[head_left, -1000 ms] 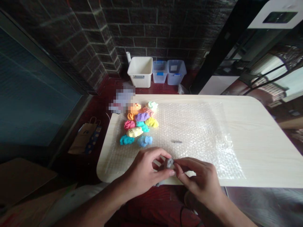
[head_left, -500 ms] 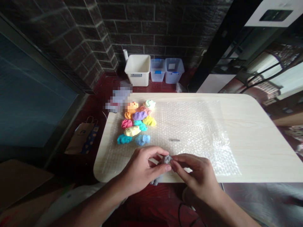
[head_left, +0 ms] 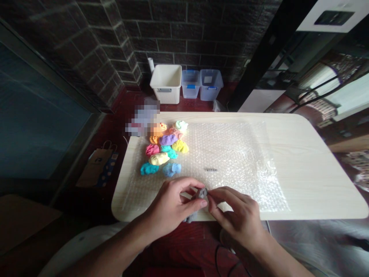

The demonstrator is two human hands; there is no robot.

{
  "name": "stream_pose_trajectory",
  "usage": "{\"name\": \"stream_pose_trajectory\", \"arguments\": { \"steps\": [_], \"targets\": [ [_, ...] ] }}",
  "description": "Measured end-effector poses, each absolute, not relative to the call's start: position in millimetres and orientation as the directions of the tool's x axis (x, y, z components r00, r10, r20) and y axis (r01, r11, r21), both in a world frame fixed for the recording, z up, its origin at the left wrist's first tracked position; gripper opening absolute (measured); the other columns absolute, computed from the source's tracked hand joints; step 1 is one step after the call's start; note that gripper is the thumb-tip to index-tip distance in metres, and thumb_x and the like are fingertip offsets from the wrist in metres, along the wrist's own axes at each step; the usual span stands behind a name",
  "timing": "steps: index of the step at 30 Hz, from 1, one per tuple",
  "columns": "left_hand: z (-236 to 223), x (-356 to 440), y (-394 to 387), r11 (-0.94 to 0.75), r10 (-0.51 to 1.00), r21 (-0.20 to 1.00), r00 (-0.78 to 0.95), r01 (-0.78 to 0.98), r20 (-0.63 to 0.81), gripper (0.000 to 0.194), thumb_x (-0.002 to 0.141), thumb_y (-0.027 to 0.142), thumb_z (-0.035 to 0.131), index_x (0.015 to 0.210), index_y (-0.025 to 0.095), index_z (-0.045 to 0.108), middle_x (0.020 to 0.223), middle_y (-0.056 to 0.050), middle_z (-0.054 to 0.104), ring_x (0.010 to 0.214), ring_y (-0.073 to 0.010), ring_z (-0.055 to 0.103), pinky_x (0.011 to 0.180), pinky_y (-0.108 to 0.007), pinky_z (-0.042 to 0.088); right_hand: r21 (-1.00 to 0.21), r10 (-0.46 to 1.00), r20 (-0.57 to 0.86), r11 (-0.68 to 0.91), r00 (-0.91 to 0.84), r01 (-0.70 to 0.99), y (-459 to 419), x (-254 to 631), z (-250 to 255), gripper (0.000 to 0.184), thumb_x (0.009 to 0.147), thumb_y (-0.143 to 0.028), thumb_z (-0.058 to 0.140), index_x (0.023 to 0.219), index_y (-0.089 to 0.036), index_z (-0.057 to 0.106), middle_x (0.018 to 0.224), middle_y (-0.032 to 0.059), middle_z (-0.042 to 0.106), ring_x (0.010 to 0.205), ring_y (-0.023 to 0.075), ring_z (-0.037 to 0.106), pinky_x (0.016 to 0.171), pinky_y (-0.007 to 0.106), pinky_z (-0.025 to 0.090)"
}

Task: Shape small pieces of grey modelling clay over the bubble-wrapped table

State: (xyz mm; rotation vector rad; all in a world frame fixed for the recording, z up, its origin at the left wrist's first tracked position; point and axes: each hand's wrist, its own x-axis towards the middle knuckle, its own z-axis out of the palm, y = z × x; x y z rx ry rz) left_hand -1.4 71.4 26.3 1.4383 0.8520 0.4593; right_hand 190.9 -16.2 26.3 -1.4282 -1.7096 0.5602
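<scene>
Base: Where's the grey lump [head_left: 203, 192]? Take it as the clock's centre, twelve toward the brick wall [head_left: 201, 27].

Remote: Got it on the head view. It's in the left hand [head_left: 173, 200], thumb and forefinger in a narrow pinch on it. Near edge of the table [head_left: 311, 169] lies at six.

Base: And the right hand [head_left: 242, 209]?

Remote: In from between three and four, thumb and forefinger tips drawn close at the lump's three o'clock side. Gripping or only touching, I cannot tell.

Base: Anything under there?

Remote: Second grey piece [head_left: 191, 216] at seven, just below the left hand, across the table's edge line in my view. Held, joined to the lump or lying there: can't tell, the hand covers part.

Base: Main worry?

Remote: That piece. If it's loose, I reckon a small shift of the left hand could send it to the floor [head_left: 184, 246]. Next, the lump itself: looks soft, so a hard squeeze could flatten it, an uneven pull from three could tear it.

Base: Further out?

Remote: Small dark strip [head_left: 211, 170] at one, on the bubble wrap [head_left: 230, 150]. Too small to make out; a dropped hand could shift it. Coloured lumps [head_left: 168, 140] from nine to eleven, the pale blue lump [head_left: 172, 169] just beyond the left hand at ten. A brush there might smear one colour onto another.
</scene>
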Motion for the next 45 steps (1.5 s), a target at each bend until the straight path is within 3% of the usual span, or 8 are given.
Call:
{"name": "stream_pose_trajectory", "arguments": {
  "steps": [9,13,21,24,28,33,39,45],
  "targets": [
    [26.5,-3.5,71.5,0.011,0.756,0.971,0.634,0.24,-0.165,0.023,0.086,0.021,0.077,0.109,0.021,0.074,0.101,-0.004,0.077,0.091,-0.0173,0.074,0.076,-0.023,0.061,-0.969,0.967,-0.232,-0.24,0.106,0.063,-12.7,186.5,21.2,0.024,0.094,-0.038,0.073,0.085,-0.015,0.074,0.067,0.0057,0.076,0.058,0.0156,0.071,0.056,0.023,0.057],
    [26.2,-3.9,71.3,-0.07,0.77,0.966,0.63,0.25,-0.107,0.022,0.087,0.022,0.077,0.109,0.021,0.074,0.104,-0.004,0.076,0.094,-0.018,0.074,0.08,-0.026,0.062,-0.892,0.921,-0.389,-0.366,0.037,-0.263,-8.7,186.6,17.6,0.034,0.085,-0.046,0.084,0.086,-0.013,0.073,0.061,0.0068,0.076,0.052,0.0145,0.071,0.055,0.023,0.061],
    [29.0,-5.2,70.9,-0.044,0.764,0.969,0.633,0.244,-0.125,0.022,0.089,0.02,0.074,0.111,0.02,0.073,0.106,-0.005,0.075,0.095,-0.0185,0.073,0.08,-0.026,0.062,-0.776,0.891,-0.452,-0.417,-0.044,-0.473,-4.8,185.6,15.8,0.033,0.082,-0.042,0.087,0.079,-0.012,0.074,0.071,0.0068,0.076,0.051,0.0148,0.072,0.046,0.022,0.059],
    [28.3,-5.0,71.0,0.036,0.75,0.976,0.639,0.214,-0.168,0.027,0.093,0.025,0.072,0.119,0.021,0.071,0.111,-0.007,0.075,0.096,-0.019,0.074,0.074,-0.024,0.062,-0.841,0.916,-0.4,-0.369,-0.003,-0.396,-6.9,184.9,17.1,0.031,0.087,-0.042,0.082,0.083,-0.013,0.074,0.067,0.0055,0.075,0.051,0.0148,0.07,0.049,0.024,0.06],
    [27.1,-4.3,71.0,0.081,0.731,0.978,0.655,0.191,-0.189,0.029,0.096,0.028,0.068,0.124,0.021,0.072,0.117,-0.009,0.074,0.096,-0.0185,0.073,0.073,-0.023,0.061,-0.985,0.98,-0.169,-0.173,0.101,0.03,-14.0,185.5,21.6,0.019,0.097,-0.034,0.072,0.097,-0.015,0.076,0.073,0.0056,0.076,0.062,0.0157,0.072,0.06,0.025,0.06],
    [27.5,-4.0,70.8,0.099,0.735,0.975,0.646,0.201,-0.208,0.029,0.094,0.029,0.071,0.121,0.018,0.074,0.114,-0.011,0.074,0.092,-0.019,0.073,0.073,-0.025,0.06,-0.875,0.984,0.172,0.135,0.038,0.465,-17.5,189.3,23.3,0.018,0.097,-0.017,0.069,0.114,-0.02,0.074,0.094,0.0066,0.079,0.074,0.0173,0.075,0.067,0.028,0.06],
    [30.7,-2.9,71.1,0.126,0.714,0.966,0.656,0.227,-0.247,0.029,0.093,0.03,0.072,0.118,0.017,0.075,0.11,-0.012,0.076,0.09,-0.0193,0.073,0.069,-0.024,0.059,-0.781,0.962,0.266,0.251,-0.059,0.572,-14.7,191.2,28.9,0.014,0.098,-0.014,0.064,0.107,-0.019,0.072,0.084,0.0059,0.078,0.068,0.0178,0.075,0.063,0.028,0.059],
    [33.0,-2.9,70.3,0.097,0.697,0.964,0.675,0.246,-0.243,0.025,0.091,0.026,0.072,0.115,0.019,0.076,0.109,-0.01,0.075,0.089,-0.0187,0.072,0.066,-0.021,0.058,-0.9,0.999,0.048,0.032,0.025,0.434,-15.3,187.2,30.5,0.011,0.096,-0.025,0.065,0.092,-0.019,0.073,0.078,0.005,0.076,0.065,0.0171,0.072,0.057,0.025,0.057]
  ]
}}
